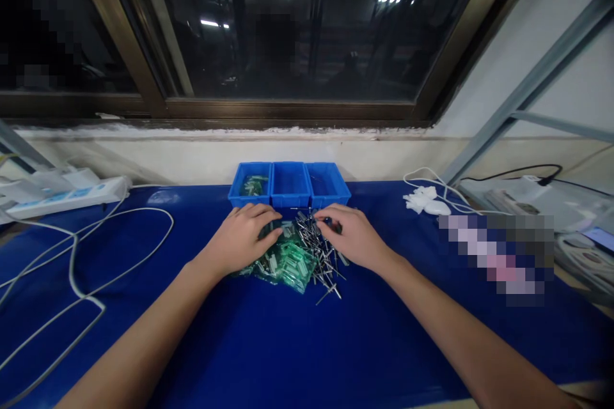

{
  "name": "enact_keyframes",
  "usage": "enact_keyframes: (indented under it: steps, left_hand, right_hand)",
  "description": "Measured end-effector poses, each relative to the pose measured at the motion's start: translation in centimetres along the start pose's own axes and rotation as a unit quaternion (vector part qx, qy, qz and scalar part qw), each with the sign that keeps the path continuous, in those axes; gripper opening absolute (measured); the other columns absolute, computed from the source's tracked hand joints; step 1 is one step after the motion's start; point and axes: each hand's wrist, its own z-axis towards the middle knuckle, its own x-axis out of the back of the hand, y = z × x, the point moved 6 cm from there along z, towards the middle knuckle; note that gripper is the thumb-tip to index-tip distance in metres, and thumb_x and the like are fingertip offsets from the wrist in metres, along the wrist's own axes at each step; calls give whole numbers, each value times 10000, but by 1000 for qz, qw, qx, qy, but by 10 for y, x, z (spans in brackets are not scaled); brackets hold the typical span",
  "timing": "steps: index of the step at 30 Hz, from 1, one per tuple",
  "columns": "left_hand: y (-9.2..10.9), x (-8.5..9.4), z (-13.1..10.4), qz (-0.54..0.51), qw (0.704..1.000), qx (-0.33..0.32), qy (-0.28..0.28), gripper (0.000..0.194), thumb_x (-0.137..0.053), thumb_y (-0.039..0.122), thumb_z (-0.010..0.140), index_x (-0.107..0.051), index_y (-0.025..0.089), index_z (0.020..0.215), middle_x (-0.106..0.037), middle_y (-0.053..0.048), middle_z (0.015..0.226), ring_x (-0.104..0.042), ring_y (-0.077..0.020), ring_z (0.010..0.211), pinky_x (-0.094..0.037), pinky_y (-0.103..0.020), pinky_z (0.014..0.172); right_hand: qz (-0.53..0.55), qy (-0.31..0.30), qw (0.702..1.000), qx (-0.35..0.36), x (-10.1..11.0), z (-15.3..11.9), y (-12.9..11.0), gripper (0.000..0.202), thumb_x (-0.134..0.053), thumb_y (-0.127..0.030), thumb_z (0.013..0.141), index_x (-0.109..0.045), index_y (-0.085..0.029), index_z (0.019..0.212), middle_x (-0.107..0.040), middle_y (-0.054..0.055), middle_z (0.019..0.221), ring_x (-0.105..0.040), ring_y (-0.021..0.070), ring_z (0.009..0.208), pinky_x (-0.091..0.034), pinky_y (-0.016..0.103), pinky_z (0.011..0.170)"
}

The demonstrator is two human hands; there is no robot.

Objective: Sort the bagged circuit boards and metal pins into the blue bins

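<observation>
My left hand (245,236) rests over the left part of a heap of small green packets (293,265), its fingers curved and apart from the thumb; whatever lies under the fingers is hidden. On the right, my right hand (352,233) has its thumb and forefinger pinched together at the edge of a pile of thin metal rods (326,262), on something dark too small to name. Behind the hands stand three blue bins: the left bin (235,195) holds some greenish pieces, the middle bin (290,198) shows a bare bottom, and the right bin (330,188) holds a few thin pieces.
The table (288,351) has a blue cover. White cables and a power strip (77,197) lie at the left. A crumpled white item (425,200) sits at the right, near cables, a blurred patch and a clear tray (532,204). A window is behind.
</observation>
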Motion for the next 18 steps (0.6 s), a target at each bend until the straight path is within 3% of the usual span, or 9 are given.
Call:
enact_keyframes:
  steps: [3, 7, 11, 18]
  left_hand:
    - [7, -3, 0, -18, 1000, -9, -23, 428, -491, 481, 1075, -691, 229, 1358, -687, -118, 1386, -634, -340, 1267, -526, -578, 1009]
    - [26, -5, 0, -39, 996, -41, -65, 454, -446, 514, 1090, -646, 285, 1428, -615, -83, 1511, -583, -352, 1362, -462, -634, 1082]
    - [40, -5, 2, -59, 993, -61, -81, 403, -478, 476, 1083, -681, 297, 1381, -649, -51, 1473, -617, -324, 1316, -470, -578, 1076]
    - [38, -10, 2, -65, 992, -57, -87, 376, -479, 457, 1084, -730, 269, 1292, -691, -61, 1402, -627, -324, 1282, -461, -574, 1054]
  right_hand:
    - [-56, -43, 995, 66, -11, -2, -13, 283, -548, -174, 988, -758, -248, 1163, -764, 50, 1189, -642, 251, 1068, -538, 471, 982]
    - [-92, -91, 986, 107, -21, -5, -14, 362, -500, -94, 980, -767, -228, 1185, -729, 60, 1231, -581, 263, 1105, -536, 481, 1006]
    - [-96, -112, 981, 127, -21, -8, -9, 357, -477, -137, 1030, -774, -245, 1197, -695, 64, 1281, -565, 263, 1142, -527, 486, 1025]
    - [-145, -119, 967, 173, -17, -10, -9, 282, -557, -233, 1044, -780, -284, 1208, -671, 79, 1348, -558, 293, 1244, -530, 507, 1022]
